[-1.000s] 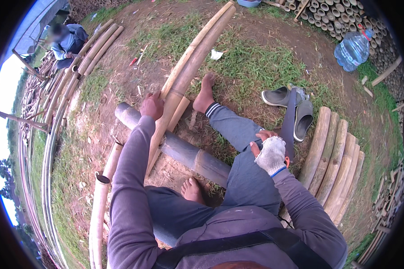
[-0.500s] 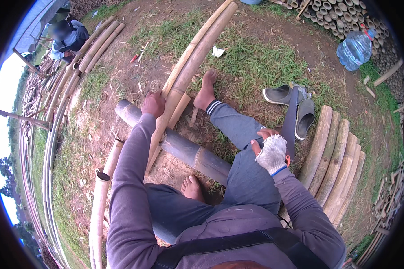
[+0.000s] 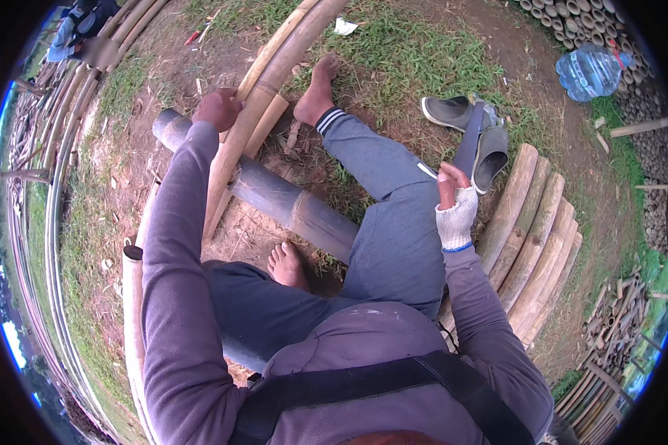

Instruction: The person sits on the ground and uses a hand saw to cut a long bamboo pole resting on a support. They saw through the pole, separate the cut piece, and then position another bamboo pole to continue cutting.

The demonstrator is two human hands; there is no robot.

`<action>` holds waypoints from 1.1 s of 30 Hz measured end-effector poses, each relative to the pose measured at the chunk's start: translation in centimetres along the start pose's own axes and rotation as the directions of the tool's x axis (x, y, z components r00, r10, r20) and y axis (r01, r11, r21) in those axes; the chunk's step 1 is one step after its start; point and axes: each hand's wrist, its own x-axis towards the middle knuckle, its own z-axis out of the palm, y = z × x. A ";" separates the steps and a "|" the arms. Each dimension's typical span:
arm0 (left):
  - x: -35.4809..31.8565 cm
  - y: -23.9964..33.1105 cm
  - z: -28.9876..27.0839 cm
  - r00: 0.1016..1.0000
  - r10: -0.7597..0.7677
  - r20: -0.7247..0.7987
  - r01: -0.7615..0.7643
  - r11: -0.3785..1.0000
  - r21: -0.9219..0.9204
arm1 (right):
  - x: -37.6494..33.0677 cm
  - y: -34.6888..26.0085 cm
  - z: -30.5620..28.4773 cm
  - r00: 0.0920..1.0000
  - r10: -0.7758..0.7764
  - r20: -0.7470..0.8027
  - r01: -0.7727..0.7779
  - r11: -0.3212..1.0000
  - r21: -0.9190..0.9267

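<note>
My left hand is closed on the edge of a long, pale bamboo pole. This pole slants away from me and rests across a thick dark bamboo log on the ground. Fingertips bare in a white knitted glove, my right hand is over my thigh. It pinches a thin white stick, whose exact kind I cannot make out. A dark flat strip like a blade lies beside the rubber clogs, just beyond the right hand.
Several cut bamboo lengths lie side by side at my right. A large clear water bottle stands at the far right near stacked bamboo. Another person is at the far left near long poles. A bamboo pole lies by my left arm.
My view has shifted, so most things sit farther left and higher. My right hand has turned, and the white stick now shows between its fingers. The left hand stays on the pole.
</note>
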 end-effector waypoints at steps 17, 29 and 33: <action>-0.2 1.8 -0.1 0.998 0.050 -0.039 -0.050 0.999 -0.017 | -6.1 21.0 -8.9 0.804 0.594 0.027 -0.311 0.458 -0.832; -0.3 0.3 0.1 0.998 0.066 -0.012 -0.067 0.993 -0.093 | 2.9 -6.8 -16.0 0.946 0.159 0.282 -0.155 0.987 -0.037; 0.9 1.6 -0.9 0.992 0.021 0.121 -0.008 0.994 -0.112 | 2.9 -13.7 -19.6 0.898 0.134 0.418 -0.045 0.976 -0.215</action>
